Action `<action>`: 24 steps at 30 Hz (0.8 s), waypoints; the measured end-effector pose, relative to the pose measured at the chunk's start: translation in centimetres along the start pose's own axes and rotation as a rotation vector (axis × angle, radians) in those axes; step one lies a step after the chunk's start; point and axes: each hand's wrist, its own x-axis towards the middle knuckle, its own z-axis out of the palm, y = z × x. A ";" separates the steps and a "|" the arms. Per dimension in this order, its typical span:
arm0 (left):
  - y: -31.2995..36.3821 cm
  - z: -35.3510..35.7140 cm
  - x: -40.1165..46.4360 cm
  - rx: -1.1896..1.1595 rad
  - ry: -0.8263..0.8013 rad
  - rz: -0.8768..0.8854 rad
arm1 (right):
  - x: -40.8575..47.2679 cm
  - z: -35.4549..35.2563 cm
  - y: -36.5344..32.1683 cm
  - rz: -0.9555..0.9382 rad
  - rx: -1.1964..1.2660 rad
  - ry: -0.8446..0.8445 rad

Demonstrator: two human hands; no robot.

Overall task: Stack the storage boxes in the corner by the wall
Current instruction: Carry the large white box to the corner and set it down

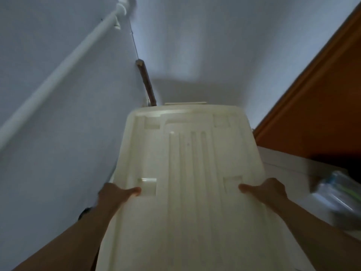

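1. Two hands are holding one big cream plastic storage box [195, 173] by its long sides. The left hand [115, 194] is gripping the left edge, with its thumb lying on the ribbed lid. The right hand [267, 189] is gripping the right edge the same way.
2. Holding both sides is likely keeping the wide box level, so it is not tipping or sliding.
3. The box is sitting up high, right in front of the person, with its far end nearly reaching the pale wall [195, 45].
4. I cannot tell what is sitting under the box, because the box is hiding it.
5. A thin brown stick [148, 87] is leaning in the corner just behind the box.
6. A long white pipe [58, 75] is running up the left wall.
7. An orange-brown wooden door [322, 94] is standing on the right.
8. A blurry clear plastic bottle [336, 194] is lying on a white surface [283, 163] beside the box.
9. The box probably needs pushing closer into the corner.
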 end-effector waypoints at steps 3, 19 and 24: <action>1.2 -0.4 3.7 0.066 -0.012 0.016 | 0.7 3.0 -0.6 0.069 0.001 0.009; 3.3 7.4 19.3 0.172 -0.024 0.063 | 11.7 15.5 0.0 0.186 0.046 0.000; 3.6 10.2 22.5 0.161 -0.012 0.096 | 15.3 17.6 0.4 0.186 0.064 -0.005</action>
